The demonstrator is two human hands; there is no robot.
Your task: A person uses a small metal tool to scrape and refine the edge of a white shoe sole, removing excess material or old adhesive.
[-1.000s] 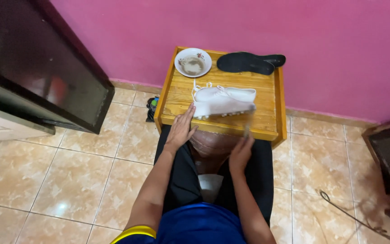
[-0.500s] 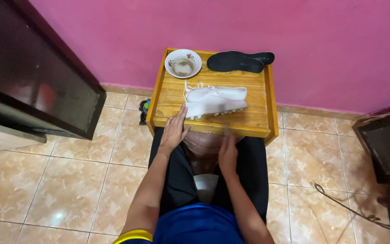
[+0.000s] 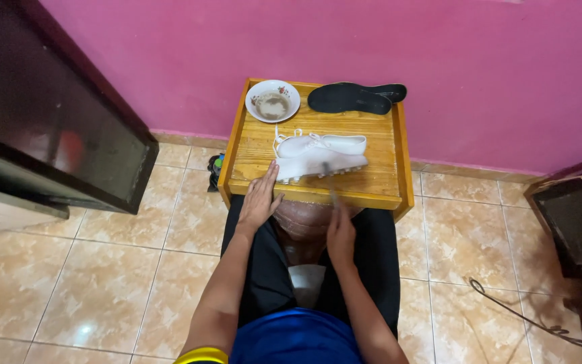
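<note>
left hand [image 3: 259,200] flat, fingers spread, beside white shoe [image 3: 320,156] – right hand [image 3: 340,232] grips brush [image 3: 331,187].

A home room: pink wall [image 3: 439,61], tiled floor [image 3: 102,269], small wooden table [image 3: 378,195]

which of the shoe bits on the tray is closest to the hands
The white shoe, lying at the tray's front edge by the left hand. The black insoles lie at the back, by the wall.
</note>
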